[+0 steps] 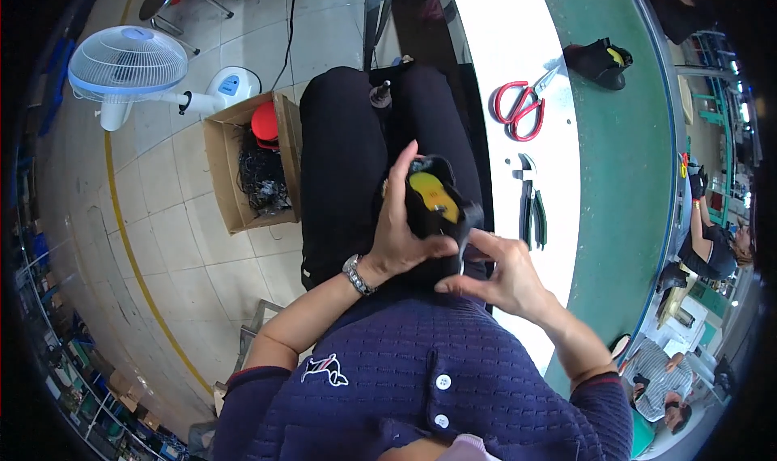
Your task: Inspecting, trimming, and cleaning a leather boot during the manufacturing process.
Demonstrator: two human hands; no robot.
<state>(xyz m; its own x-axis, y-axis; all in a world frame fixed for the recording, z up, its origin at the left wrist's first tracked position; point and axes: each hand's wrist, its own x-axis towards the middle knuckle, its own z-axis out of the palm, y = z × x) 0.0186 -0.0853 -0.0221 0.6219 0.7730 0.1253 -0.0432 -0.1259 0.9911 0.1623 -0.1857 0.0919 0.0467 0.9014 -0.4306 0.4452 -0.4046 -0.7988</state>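
Above my lap, a black shoe (467, 216) is tilted with its opening toward me, and a yellow insole (434, 196) shows inside. My left hand (396, 233) holds it along the left side, thumb across the near end and a finger stretched up the side. From the right, my right hand (511, 279) has its fingers against the shoe's near end, the thumb apart below. Part of the shoe is hidden by my hands. On the white bench strip (558, 210) to the right lie red-handled scissors (522, 111) and dark-handled pliers (530, 206).
Another black shoe (597, 63) with a yellow insole sits on the green conveyor belt (623, 178). Left of my legs, a cardboard box (229, 187) holds dark scraps and a red round item. A fan (128, 64) stands beyond it. Other people (712, 246) are at the far right.
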